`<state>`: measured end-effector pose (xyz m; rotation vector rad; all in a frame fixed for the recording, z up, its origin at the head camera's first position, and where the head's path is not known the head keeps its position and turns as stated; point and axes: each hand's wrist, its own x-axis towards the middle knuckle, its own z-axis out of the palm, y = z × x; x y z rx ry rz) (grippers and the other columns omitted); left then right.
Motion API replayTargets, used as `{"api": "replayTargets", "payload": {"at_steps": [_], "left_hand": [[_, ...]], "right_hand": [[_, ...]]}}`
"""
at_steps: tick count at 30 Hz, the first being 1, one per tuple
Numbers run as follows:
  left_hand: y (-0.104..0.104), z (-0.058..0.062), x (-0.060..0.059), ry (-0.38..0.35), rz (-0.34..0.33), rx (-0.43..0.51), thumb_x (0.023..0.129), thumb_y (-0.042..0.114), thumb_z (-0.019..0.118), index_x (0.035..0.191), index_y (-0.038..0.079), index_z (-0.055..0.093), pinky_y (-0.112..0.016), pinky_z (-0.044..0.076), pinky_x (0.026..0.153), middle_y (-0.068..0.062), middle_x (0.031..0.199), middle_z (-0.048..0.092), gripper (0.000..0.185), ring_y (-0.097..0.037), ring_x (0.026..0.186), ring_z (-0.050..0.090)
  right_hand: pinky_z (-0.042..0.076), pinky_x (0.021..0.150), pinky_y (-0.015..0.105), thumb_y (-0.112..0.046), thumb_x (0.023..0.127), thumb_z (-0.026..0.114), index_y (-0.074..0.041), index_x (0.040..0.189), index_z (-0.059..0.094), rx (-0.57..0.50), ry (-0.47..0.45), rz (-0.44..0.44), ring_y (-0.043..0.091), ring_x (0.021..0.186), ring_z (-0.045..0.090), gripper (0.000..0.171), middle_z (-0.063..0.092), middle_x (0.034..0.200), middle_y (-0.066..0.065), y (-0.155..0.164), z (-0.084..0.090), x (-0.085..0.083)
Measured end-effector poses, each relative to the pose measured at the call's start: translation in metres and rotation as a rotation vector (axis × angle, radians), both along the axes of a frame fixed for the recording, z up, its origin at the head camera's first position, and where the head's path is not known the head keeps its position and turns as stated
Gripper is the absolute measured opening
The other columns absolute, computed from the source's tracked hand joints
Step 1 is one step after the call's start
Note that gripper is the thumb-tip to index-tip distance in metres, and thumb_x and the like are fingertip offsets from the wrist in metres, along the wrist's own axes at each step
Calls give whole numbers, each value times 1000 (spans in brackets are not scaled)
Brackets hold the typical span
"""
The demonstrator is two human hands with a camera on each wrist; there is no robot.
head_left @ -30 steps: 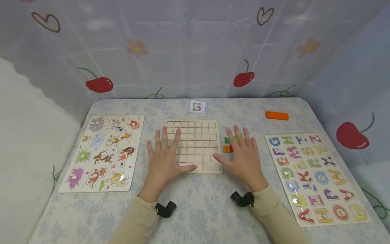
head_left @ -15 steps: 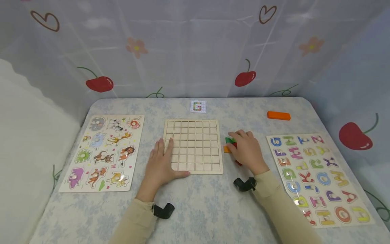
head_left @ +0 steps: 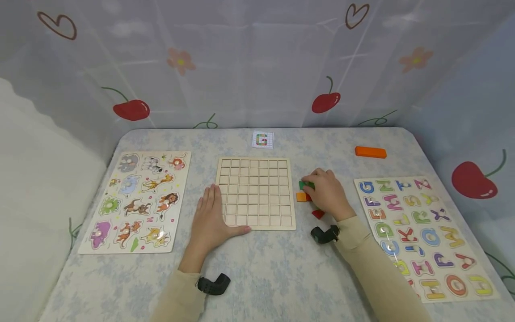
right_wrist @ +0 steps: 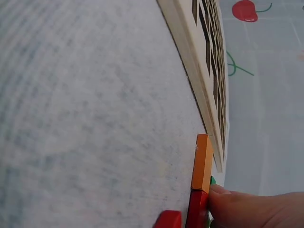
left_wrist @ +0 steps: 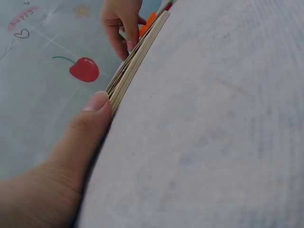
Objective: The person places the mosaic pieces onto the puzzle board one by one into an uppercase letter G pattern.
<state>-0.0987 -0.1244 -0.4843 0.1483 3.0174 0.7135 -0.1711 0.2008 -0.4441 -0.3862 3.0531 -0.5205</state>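
My left hand (head_left: 207,223) rests against the near-left corner of a wooden grid board (head_left: 257,192). Its fingers lie straight along the left side, and the thumb touches the near edge, as the left wrist view also shows. Right of the board, my right hand (head_left: 327,192) pinches a small green block (head_left: 302,184), partly hidden by the fingers. Just nearer lie an orange block (right_wrist: 202,161) and a red block (right_wrist: 197,209), end to end. A separate red piece (head_left: 318,214) sits below the right palm. In the right wrist view only the thumb (right_wrist: 251,209) shows clearly.
Behind the board lies a small card (head_left: 263,140) with a coloured G on a grid. An orange bar (head_left: 370,152) is at the back right. An animal puzzle (head_left: 108,250) lies on the left, a letter puzzle (head_left: 393,182) on the right. Printed curtains hang behind the table.
Both hands started spread over the board and blocks. The left came down to the board's left edge and near corner. The right lowered onto the blocks, its fingers curling around a green one.
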Motion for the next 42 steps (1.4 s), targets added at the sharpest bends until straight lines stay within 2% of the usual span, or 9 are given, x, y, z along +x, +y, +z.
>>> {"api": "replayTargets", "payload": {"at_steps": [6, 10, 14, 23, 27, 32, 36, 42], "left_hand": [[-1, -3, 1, 20, 1, 4, 52, 94, 63, 159, 1, 4, -50, 10, 127, -16, 168, 3, 154, -31, 156, 2], [-1, -4, 2, 27, -9, 6, 53, 94, 63, 159, 2, 5, -52, 12, 126, -16, 168, 4, 152, -32, 156, 2], [-2, -3, 2, 33, -14, 9, 53, 93, 65, 159, 2, 6, -53, 12, 126, -17, 168, 4, 152, -32, 156, 3], [-2, -5, 2, 39, 6, 16, 53, 93, 64, 159, 3, 6, -52, 13, 126, -16, 168, 6, 151, -31, 156, 4], [-1, -5, 2, 35, 8, 9, 53, 95, 62, 159, 3, 7, -51, 13, 126, -15, 168, 6, 151, -30, 156, 4], [0, -6, 1, 36, 12, 5, 52, 98, 58, 160, 3, 6, -50, 13, 126, -15, 168, 7, 152, -30, 156, 4], [0, -7, 1, 41, 15, -9, 52, 99, 56, 159, 3, 6, -50, 14, 126, -15, 168, 7, 152, -29, 156, 4], [0, -7, 1, 44, 17, -16, 52, 99, 56, 159, 3, 7, -50, 14, 126, -15, 168, 7, 152, -29, 156, 4]], "right_hand": [[50, 80, 43, -21, 94, 69, -10, 118, 71, -76, -54, 2, 31, 97, 51, 27, 64, 113, 11, 0, -1, -1], [49, 85, 42, -21, 94, 70, -12, 112, 69, -155, -103, -5, 27, 97, 53, 20, 67, 107, 7, 0, -1, -3], [49, 79, 37, -23, 95, 69, -16, 106, 66, -220, -162, -20, 23, 87, 55, 14, 68, 99, 3, 0, 1, -6], [46, 60, 31, -25, 96, 67, -18, 108, 63, -343, -184, -32, 22, 67, 52, 15, 67, 102, 3, -15, 8, -22], [43, 60, 32, -26, 97, 65, -17, 110, 63, -368, -192, -8, 23, 68, 50, 16, 67, 105, 3, -34, 11, -33], [46, 70, 33, -23, 97, 64, -15, 111, 64, -389, -208, 13, 22, 82, 58, 15, 67, 105, 4, -63, 11, -45], [49, 75, 35, -22, 97, 65, -15, 109, 66, -361, -203, 31, 22, 88, 61, 14, 68, 102, 4, -81, 11, -50], [51, 75, 35, -20, 96, 65, -14, 106, 68, -298, -166, 54, 20, 84, 63, 12, 69, 98, 3, -96, 10, -53]]}}
